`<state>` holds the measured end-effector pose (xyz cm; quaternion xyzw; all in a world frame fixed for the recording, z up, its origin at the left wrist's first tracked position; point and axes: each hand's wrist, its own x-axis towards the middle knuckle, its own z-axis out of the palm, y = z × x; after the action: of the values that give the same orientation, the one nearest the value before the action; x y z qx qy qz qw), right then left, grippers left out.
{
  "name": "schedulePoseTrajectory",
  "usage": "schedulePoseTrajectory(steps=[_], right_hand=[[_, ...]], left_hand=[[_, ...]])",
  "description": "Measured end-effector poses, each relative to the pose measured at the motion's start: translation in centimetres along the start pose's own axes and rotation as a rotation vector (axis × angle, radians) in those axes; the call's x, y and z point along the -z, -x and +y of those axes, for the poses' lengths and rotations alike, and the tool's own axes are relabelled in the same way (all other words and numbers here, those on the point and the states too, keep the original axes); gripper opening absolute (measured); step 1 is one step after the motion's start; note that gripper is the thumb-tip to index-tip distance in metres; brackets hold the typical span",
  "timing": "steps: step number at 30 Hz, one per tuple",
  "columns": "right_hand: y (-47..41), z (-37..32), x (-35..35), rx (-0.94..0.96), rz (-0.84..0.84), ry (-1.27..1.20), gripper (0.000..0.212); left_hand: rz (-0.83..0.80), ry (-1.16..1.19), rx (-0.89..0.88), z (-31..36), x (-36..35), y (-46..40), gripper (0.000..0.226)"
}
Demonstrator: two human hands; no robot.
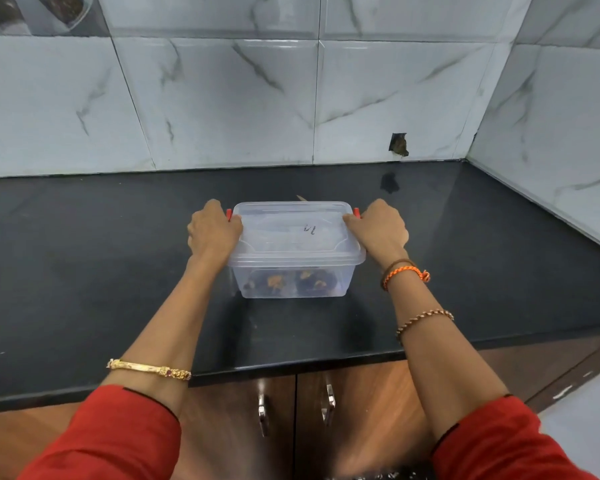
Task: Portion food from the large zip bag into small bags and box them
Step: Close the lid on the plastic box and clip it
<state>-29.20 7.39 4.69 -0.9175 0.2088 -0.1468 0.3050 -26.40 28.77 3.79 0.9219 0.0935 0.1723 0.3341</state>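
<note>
A clear plastic box (293, 268) stands on the black counter (84, 271) with its clear lid (291, 230) on top. Dark and orange food in small bags (291, 280) shows through its front wall. My left hand (213, 230) grips the box's left end over a red clip (228, 214). At the right end, my right hand (378, 228) grips over the other red clip (356, 213). The large zip bag is not in view.
White marble-look tiled walls (222, 98) rise behind the counter and along its right side. A dark hole in the tile (398, 144) sits at back right. Wooden cabinet doors with metal handles (328, 405) are below the counter's front edge.
</note>
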Motion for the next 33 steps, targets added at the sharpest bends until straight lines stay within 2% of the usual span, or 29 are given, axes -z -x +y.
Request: schedulePoseTrajectory(steps=[2,5,7,10,12,14,16,19,24,27,29,33], right_hand=[[-1.0,-0.3,0.0,-0.023,0.036,-0.099,0.022],[-3.6,-1.9,1.2,0.006,0.087,-0.192,0.021],[-6.1,-3.3,2.1,0.045,0.11,-0.228,0.025],[-10.5,-5.1,2.5,0.064,0.126,-0.368,0.031],[-13.4,-6.2,2.7,0.031,0.083,-0.633,0.034],[-16.3,-7.1,2.6,-0.08,-0.062,-0.926,0.027],[-19.5,-7.4,1.4,-0.16,-0.184,-1.083,0.032],[-23.5,-7.1,-1.7,-0.238,-0.267,-1.133,0.038],[-28.8,-5.4,-6.5,-0.328,-0.308,-1.155,0.04],[-30.9,-4.8,-8.5,-0.365,-0.313,-1.157,0.033],[-31.8,-4.6,-9.5,-0.359,-0.29,-1.109,0.029],[-32.3,-4.3,-10.3,-0.274,-0.241,-0.984,0.039]], left_hand=[[0.011,0.022,-0.021,0.1,0.3,-1.0,0.015],[0.044,0.035,-0.071,1.4,0.8,-3.6,0.027],[0.079,0.065,-0.111,3.2,1.2,-5.8,0.033],[0.144,0.159,-0.102,5.9,1.2,-10.6,0.027],[0.107,0.311,-0.013,6.9,0.1,-14.3,0.029],[0.036,0.506,0.087,7.7,-1.5,-17.6,0.03],[-0.041,0.719,0.179,8.5,-3.4,-20.0,0.02],[-0.12,0.803,0.243,8.9,-6.8,-22.6,0.01],[-0.155,0.577,0.155,7.6,-13.0,-26.3,0.022],[-0.172,0.517,0.143,7.1,-15.2,-27.4,0.033],[-0.157,0.549,0.166,6.7,-16.1,-28.0,0.038],[-0.161,0.543,0.175,6.7,-16.4,-28.2,0.036]])
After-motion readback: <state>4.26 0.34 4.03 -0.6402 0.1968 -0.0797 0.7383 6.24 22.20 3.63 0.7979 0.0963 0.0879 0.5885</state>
